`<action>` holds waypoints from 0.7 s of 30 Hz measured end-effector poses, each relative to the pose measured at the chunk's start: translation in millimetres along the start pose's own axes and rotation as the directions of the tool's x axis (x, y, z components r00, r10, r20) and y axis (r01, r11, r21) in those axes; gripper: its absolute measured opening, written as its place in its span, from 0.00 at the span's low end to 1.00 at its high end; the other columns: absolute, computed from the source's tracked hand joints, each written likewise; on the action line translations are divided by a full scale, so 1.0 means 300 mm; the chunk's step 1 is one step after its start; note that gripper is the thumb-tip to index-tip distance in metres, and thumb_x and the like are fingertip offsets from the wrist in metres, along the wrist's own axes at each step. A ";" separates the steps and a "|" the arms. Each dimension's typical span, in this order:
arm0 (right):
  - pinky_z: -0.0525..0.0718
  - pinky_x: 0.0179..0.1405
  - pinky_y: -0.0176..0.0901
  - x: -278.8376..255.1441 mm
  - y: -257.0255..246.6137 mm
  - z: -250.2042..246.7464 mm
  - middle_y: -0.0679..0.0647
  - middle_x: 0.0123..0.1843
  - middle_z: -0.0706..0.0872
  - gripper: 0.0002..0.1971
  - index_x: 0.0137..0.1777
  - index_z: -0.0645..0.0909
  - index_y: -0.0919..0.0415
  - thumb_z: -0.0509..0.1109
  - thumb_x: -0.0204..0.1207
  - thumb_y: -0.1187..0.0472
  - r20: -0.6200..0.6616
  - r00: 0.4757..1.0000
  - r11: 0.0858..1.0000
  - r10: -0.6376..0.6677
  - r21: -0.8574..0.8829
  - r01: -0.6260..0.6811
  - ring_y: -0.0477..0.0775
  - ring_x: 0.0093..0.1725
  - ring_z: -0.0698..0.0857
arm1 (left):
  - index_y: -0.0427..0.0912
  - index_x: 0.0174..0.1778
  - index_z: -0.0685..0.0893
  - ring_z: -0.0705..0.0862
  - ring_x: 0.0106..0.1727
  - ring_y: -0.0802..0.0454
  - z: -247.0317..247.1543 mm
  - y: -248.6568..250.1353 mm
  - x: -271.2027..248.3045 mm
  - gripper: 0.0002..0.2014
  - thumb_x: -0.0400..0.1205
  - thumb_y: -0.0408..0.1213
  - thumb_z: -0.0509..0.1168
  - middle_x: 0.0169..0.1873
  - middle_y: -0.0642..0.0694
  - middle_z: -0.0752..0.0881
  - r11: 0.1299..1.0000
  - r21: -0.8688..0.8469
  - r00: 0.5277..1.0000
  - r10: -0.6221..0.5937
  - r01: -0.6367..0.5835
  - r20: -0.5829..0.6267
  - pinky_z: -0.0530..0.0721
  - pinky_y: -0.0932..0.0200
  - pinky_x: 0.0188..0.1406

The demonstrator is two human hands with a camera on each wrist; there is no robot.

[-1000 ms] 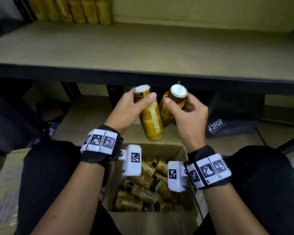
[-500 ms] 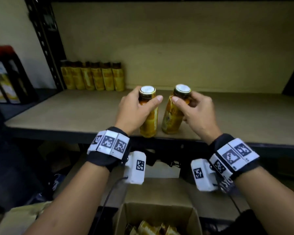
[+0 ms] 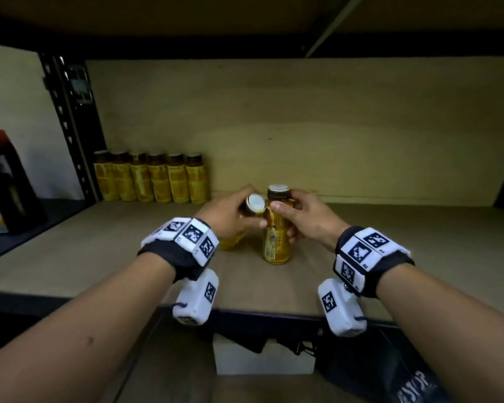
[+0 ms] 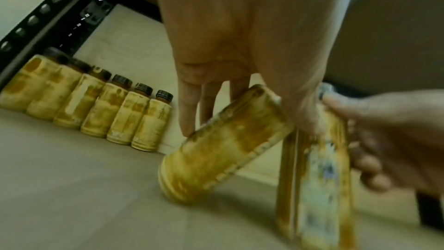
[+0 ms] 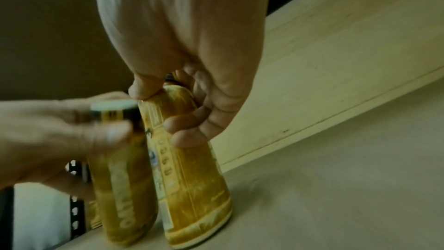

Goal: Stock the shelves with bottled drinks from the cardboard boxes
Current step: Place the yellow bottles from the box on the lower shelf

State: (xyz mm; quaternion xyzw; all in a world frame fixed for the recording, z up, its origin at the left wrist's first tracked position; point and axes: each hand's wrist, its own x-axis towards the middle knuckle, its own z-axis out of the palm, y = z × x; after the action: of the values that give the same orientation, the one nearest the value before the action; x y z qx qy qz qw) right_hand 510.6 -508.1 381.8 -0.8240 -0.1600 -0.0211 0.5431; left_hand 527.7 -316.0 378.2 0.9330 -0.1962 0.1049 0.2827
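Note:
Two amber drink bottles with yellow labels are over the wooden shelf (image 3: 99, 251). My left hand (image 3: 230, 210) grips one bottle (image 4: 225, 144) near its top; that bottle leans, cap toward the right, its base low over the board. My right hand (image 3: 303, 216) holds the neck of the other bottle (image 3: 275, 242), which stands upright with its base at the shelf surface (image 5: 336, 197). The two bottles (image 5: 125, 187) (image 5: 192, 187) touch side by side. Several matching bottles (image 3: 152, 181) stand in a row at the back left. The cardboard box is out of view.
A black perforated shelf upright (image 3: 70, 126) rises at the left, with a dark pack (image 3: 0, 181) beyond it. The underside of the shelf above (image 3: 245, 24) is close overhead. Below the front edge sit a white box (image 3: 262, 359) and a black bag (image 3: 413, 385).
Both hands carried their bottles up from the box, then forward and down over the shelf. The right bottle has come down to the board and the left one now leans.

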 end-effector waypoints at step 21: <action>0.92 0.41 0.56 0.715 0.090 0.068 0.58 0.55 0.86 0.19 0.74 0.73 0.55 0.64 0.85 0.55 0.115 0.991 0.997 0.065 -0.057 -0.058 0.63 0.38 0.90 | 0.42 0.67 0.73 0.86 0.54 0.34 -0.129 -0.442 0.640 0.30 0.73 0.52 0.72 0.60 0.35 0.82 0.883 -0.118 0.887 -0.461 0.454 -0.039 0.89 0.37 0.46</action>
State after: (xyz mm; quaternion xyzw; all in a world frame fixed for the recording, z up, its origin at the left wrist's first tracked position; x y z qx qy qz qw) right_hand 718.8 -447.7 394.2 -0.8426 -0.1653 0.0396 0.5109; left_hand 753.7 -251.7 404.2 0.9327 0.0336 0.0554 0.3549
